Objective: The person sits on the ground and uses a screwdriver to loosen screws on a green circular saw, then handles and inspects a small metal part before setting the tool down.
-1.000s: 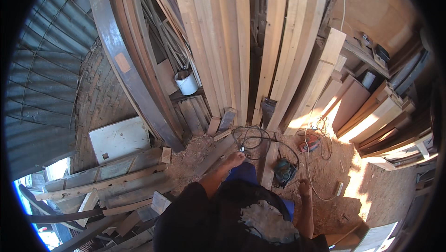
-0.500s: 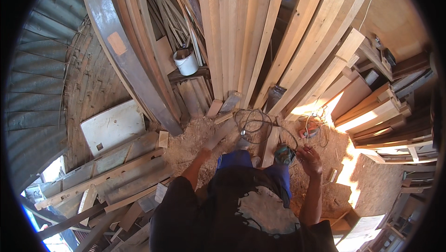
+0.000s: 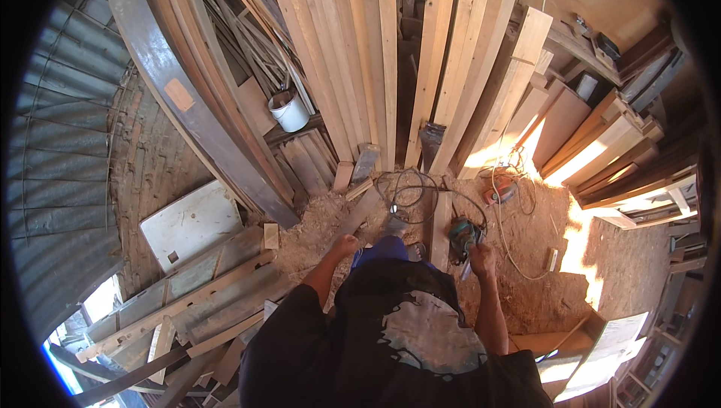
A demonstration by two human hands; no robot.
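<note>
My left hand (image 3: pixel 345 245) is closed in front of my left thigh, just short of the near end of a weathered board (image 3: pixel 359 213) on the wood shavings. Whether its curled fingers hold anything is hidden. On the right, my right hand (image 3: pixel 482 259) is also closed, beside a green corded power tool (image 3: pixel 464 234). From this angle I cannot tell whether the hand touches that tool. A small pale strip (image 3: pixel 466 269) shows under the fingers; its kind is unclear. An upright-looking light wood piece (image 3: pixel 441 229) lies between my foot and the tool.
Long timber planks (image 3: pixel 360 62) lean ahead. A black cord (image 3: pixel 411 196) loops over the shavings, near an orange power tool (image 3: pixel 499 189). Stacked boards (image 3: pixel 173 284) fill the left, below a white panel (image 3: pixel 191 222). A white bucket (image 3: pixel 290 113) stands behind; more lumber (image 3: pixel 601 160) is piled right.
My right hand has swung left and closed, from loosely spread fingers to a spot beside the green tool. The left hand has shifted slightly right. The view has turned a little to the right.
</note>
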